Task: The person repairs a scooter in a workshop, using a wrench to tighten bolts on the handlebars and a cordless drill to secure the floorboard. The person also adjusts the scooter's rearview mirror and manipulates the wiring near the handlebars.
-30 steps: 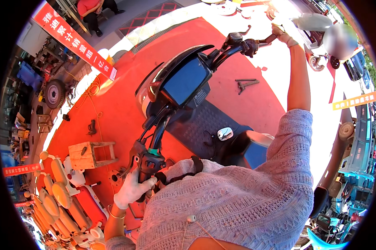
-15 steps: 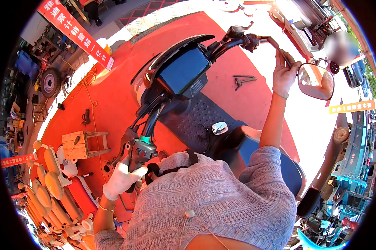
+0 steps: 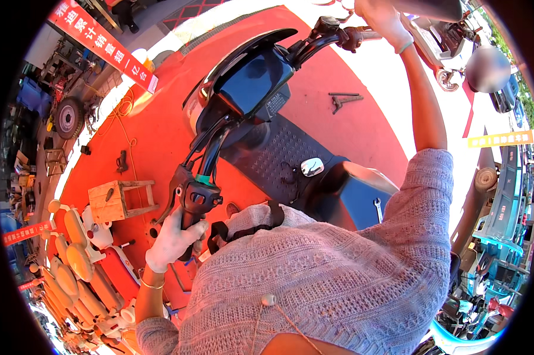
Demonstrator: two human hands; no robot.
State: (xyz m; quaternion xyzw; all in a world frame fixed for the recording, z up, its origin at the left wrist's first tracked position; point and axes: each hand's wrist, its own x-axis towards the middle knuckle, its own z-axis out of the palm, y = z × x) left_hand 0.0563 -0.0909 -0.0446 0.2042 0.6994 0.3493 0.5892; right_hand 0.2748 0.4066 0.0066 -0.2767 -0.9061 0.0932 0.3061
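Steadying one side of the scooter, the white-gloved left hand [image 3: 173, 244] is holding the left grip [image 3: 187, 220], its fingers curled around and its thumb lying across the near side. Just beyond this hand, the switch housing [image 3: 200, 198] is sitting beside a green band [image 3: 203, 179] on the handlebar [image 3: 214, 155]. To the right of the left hand, a wrench [image 3: 378, 210] is resting on the blue seat [image 3: 352, 204], close to the right sleeve; a loose mirror [image 3: 312, 167] is lying between seat and footboard [image 3: 273, 160]. Between the hands, the dark display [image 3: 256, 83] is facing upward.

Farther out, the gloved right hand [image 3: 384, 21] is working beside the right end of the handlebar, fingers bent; how far they are closing, and whether they are gripping a stem, cannot be told. A dark mirror [image 3: 434, 7] is showing just right of this hand, cut off by the upper edge.

The pose is suggesting handling of that mirror at its mount. Good practice is keeping the left grip firm so that the bar is not swinging, supporting the stem near its foot, and turning it squarely without forcing.

Beyond the hands, a dark metal tool [image 3: 344, 100] is lying on the red mat [image 3: 323, 74] below the right hand, and a wooden stool [image 3: 107, 202] is standing left of the left hand.
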